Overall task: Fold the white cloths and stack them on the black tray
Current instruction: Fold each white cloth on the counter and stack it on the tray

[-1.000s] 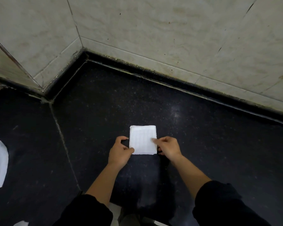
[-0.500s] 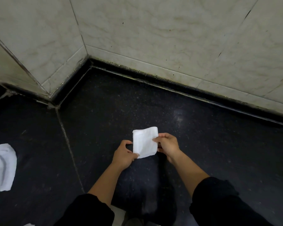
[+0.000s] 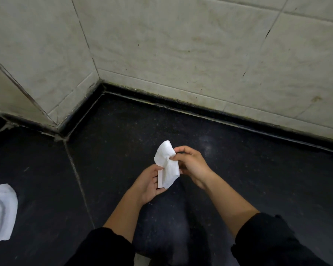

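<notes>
A small folded white cloth (image 3: pixel 166 164) is lifted off the black stone counter (image 3: pixel 238 169), bent and standing roughly upright between my hands. My right hand (image 3: pixel 190 163) pinches its upper right edge with thumb and fingertips. My left hand (image 3: pixel 149 182) is palm up under the cloth's lower end, with the fingers curled round that end. More white cloth (image 3: pixel 1 211) lies bunched at the left edge of the counter. No black tray is in view.
Beige tiled walls (image 3: pixel 181 54) meet in a corner at the back left, with a dark raised lip along the counter's far edge. A grout seam (image 3: pixel 78 179) runs front to back left of my hands. My dark sleeves fill the bottom.
The folded cloth lay flat on the counter a second ago; both hands have since lifted it, and it has bent and tilted upright. My head has moved, so the left cloth appears further right.
</notes>
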A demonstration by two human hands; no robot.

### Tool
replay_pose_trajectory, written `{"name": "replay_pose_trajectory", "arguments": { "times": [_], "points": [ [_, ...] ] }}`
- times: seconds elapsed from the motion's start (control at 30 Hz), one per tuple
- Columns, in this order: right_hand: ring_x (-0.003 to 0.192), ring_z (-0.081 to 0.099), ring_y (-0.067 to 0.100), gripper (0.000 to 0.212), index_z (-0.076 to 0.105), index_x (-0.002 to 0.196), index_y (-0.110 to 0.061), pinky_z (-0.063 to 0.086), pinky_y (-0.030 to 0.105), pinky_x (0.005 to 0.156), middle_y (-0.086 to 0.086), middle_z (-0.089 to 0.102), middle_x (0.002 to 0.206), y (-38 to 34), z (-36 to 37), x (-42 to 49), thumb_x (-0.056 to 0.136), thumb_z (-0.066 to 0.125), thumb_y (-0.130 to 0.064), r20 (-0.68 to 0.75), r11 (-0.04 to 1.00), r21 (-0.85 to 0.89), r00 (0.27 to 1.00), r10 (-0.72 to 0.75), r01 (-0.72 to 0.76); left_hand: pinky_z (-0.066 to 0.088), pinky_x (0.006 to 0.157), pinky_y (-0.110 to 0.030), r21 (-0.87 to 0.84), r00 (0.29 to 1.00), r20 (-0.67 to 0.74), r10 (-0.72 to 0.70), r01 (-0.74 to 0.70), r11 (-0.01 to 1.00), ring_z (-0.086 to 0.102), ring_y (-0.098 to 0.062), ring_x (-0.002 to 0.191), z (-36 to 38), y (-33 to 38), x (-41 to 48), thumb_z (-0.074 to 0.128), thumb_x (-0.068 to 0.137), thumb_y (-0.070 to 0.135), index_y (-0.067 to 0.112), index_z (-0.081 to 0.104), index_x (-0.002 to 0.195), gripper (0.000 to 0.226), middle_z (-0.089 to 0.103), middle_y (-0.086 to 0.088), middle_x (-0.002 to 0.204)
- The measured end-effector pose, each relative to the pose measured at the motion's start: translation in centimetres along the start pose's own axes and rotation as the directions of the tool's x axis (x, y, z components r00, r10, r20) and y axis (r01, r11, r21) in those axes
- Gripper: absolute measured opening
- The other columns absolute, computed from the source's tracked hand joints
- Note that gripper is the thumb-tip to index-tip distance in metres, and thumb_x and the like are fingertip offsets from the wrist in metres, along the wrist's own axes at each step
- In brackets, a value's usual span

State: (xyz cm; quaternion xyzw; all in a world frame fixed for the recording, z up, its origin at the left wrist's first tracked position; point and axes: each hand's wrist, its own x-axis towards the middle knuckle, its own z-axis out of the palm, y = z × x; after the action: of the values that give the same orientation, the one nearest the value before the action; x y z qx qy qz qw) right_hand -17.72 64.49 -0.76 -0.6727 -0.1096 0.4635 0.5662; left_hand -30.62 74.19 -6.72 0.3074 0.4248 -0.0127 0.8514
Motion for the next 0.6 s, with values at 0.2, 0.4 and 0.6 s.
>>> {"name": "replay_pose_trajectory", "arguments": {
  "times": [0.2, 0.4, 0.6],
  "points": [
    [0.083, 0.068, 0.021, 0.013, 0.065, 0.096, -0.012, 0.052, 0.026, 0.056, 0.008, 0.070, 0.098, -0.5, -2.7, -1.0, 0.085, 0.062, -0.007, -0.075, 0.999, 0.052, 0.997, -0.009, 0.013, 0.057, 0.078, -0.036, -0.013, 0.998, -0.010, 0.068, -0.068, 0.998, 0.066, -0.027, 0.105, 1.5, 1.2, -0.3, 0.060, 0.087, 0.013, 0.012, 0.061, 0.115, 0.028, 0.070, -0.012, 0.112],
    [0.072, 0.068, 0.019, 0.010, 0.065, 0.087, -0.014, 0.053, 0.031, 0.056, 0.006, 0.072, 0.085, -0.8, -6.1, -2.8, 0.079, 0.064, -0.008, -0.165, 0.990, 0.130, 0.986, -0.035, 0.057, 0.056, 0.069, -0.031, 0.261, 0.991, 0.030, 0.133, -0.136, 0.956, 0.069, -0.021, 0.100, 4.8, 3.1, -0.8, 0.065, 0.080, 0.014, 0.020, 0.067, 0.113, 0.033, 0.073, -0.005, 0.110],
    [0.079, 0.067, 0.022, 0.012, 0.063, 0.088, -0.014, 0.054, 0.032, 0.056, 0.009, 0.071, 0.092, -1.0, -11.6, -7.3, 0.078, 0.065, -0.008, -0.254, 0.972, 0.200, 0.964, -0.074, 0.127, 0.058, 0.072, -0.034, 0.367, 0.973, 0.170, 0.157, -0.211, 0.906, 0.071, -0.023, 0.097, 11.0, 2.5, -1.8, 0.065, 0.082, 0.010, 0.016, 0.068, 0.110, 0.029, 0.074, -0.007, 0.106]
  ]
}}
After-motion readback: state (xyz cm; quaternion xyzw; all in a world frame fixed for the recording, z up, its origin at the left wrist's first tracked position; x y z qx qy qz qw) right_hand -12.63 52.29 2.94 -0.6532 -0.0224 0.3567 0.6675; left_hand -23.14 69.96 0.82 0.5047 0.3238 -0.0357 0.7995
